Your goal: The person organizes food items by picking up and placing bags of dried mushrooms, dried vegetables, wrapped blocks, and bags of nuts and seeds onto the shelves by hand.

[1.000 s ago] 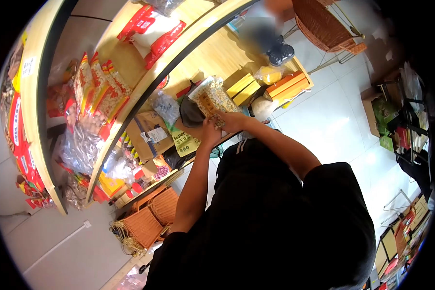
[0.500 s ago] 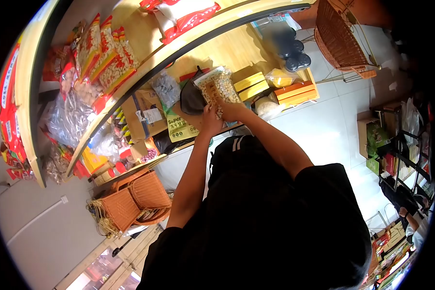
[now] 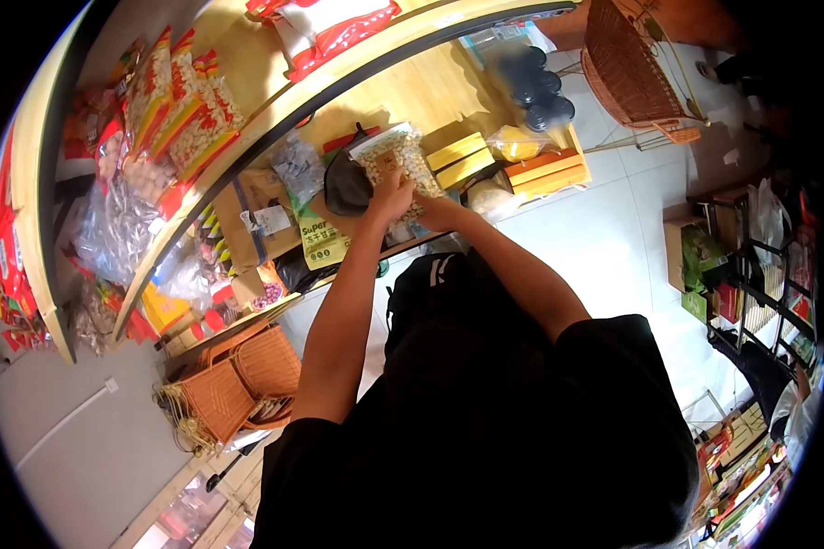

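A clear bag of pale, round nuts or seeds [image 3: 412, 165] with a brown label is tilted over the wooden shelf. My left hand [image 3: 392, 196] is closed on the bag's front, near the label. At the lower edge, my right hand [image 3: 441, 214] grips the bag, its fingertips partly hidden. A dark mesh pouch [image 3: 347, 186] sits just left of the bag. Below it is a green and yellow packet [image 3: 322, 240] marked "Super". The exact kind of nut or seed is too small to tell.
Yellow boxes [image 3: 460, 161], an orange crate [image 3: 547, 171] and dark lidded jars [image 3: 545, 96] stand to the right. An upper shelf edge [image 3: 339, 69] curves across. Wicker baskets are at lower left [image 3: 238, 384] and upper right [image 3: 624, 73].
My left hand has shifted up onto the bag's front, closer to the label. My right hand stays at the lower edge. The view has shifted slightly.
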`<state>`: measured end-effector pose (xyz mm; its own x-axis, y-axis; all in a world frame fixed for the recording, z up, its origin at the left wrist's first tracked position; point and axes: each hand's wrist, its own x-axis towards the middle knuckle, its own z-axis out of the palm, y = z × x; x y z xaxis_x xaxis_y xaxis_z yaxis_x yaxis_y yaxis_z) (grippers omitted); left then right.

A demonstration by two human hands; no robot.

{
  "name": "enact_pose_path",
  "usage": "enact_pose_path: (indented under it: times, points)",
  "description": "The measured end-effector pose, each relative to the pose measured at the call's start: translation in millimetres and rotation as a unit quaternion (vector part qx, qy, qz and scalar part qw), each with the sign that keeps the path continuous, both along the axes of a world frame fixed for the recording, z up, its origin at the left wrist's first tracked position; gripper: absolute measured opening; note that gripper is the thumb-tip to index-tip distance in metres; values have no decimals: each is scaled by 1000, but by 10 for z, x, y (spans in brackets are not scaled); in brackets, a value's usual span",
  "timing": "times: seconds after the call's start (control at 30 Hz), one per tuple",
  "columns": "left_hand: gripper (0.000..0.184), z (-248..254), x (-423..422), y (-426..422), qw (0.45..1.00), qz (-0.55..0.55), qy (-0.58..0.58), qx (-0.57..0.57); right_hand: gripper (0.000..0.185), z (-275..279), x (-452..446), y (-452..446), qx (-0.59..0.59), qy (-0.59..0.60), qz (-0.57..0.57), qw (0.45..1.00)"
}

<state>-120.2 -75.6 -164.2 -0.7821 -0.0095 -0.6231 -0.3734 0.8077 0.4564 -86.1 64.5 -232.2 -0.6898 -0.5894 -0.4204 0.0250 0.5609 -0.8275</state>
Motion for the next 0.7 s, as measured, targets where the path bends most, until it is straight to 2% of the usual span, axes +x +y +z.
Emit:
enact_pose_path:
  times: [0.17, 0.27, 0.33, 0.37, 0.47, 0.5, 0.57, 0.63, 0.7]
  points:
    - [57, -96, 66, -29, 1000, 4, 12, 24, 70, -9, 57, 31, -6, -8, -4, 1000]
    - [56, -90, 53, -42, 999, 15, 7, 27, 66, 106, 112, 76, -62, -1, -48, 997]
    - [56, -66, 50, -53, 999, 25, -9, 25, 57, 277, 140, 157, -94, -56, -88, 990]
    - [55, -70, 34, -61, 999, 24, -3, 30, 57, 150, 161, 155, -94, -59, -88, 990]
    - [53, -64, 15, -51, 1000, 12, 11, 22, 47, -134, 217, 179, -111, -14, -93, 989]
    - [51, -51, 7, -45, 1000, -1, 24, 10, 44, -187, 247, 187, -158, 27, -122, 980]
    - [49, -68, 21, -51, 999, -1, 29, 21, 40, -52, 252, 244, -204, 70, -142, 966]
    - [47, -85, 54, -85, 999, 7, 44, 31, 35, 228, 205, 337, -93, -101, -151, 979]
    - [40, -145, 243, -152, 988, 71, 82, 112, 34, 181, 221, 348, -110, -101, -160, 976]
